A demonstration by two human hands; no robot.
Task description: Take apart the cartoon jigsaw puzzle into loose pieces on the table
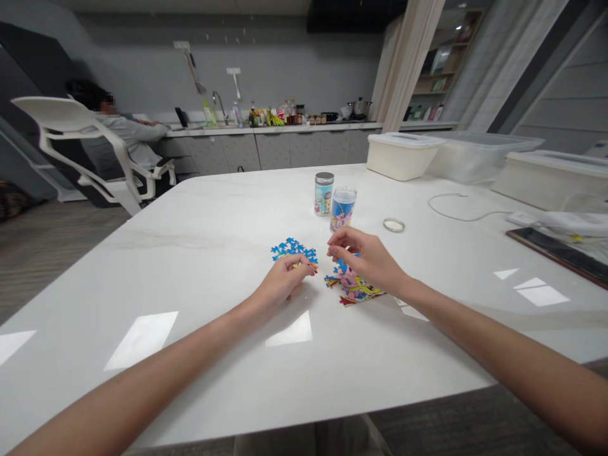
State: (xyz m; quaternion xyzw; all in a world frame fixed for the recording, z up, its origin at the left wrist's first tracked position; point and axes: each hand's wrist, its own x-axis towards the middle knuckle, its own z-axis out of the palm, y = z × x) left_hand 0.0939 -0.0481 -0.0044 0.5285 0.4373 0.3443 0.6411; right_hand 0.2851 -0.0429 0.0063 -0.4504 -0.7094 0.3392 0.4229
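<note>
Loose blue puzzle pieces point(293, 246) lie in a small heap on the white table. My left hand point(285, 278) is at the heap's near edge with thumb and forefinger pinched together; what is between them is too small to tell. Over a partly joined cartoon puzzle point(358, 290) in pink, yellow and blue hovers my right hand point(368, 256), hiding part of it. Its thumb and fingers pinch a tiny puzzle piece point(331, 246), barely visible. Just beyond stand a clear tumbler with a cartoon print point(342, 206) and a lidded cartoon tin point(323, 195).
A round metal-rimmed lid point(394, 225) lies right of the tumbler. Lidded plastic boxes point(403, 156), a white cable point(456, 218) and a dark tablet-like slab point(560, 256) occupy the table's right side. A person point(128, 136) sits on a white chair point(61, 111) at far left.
</note>
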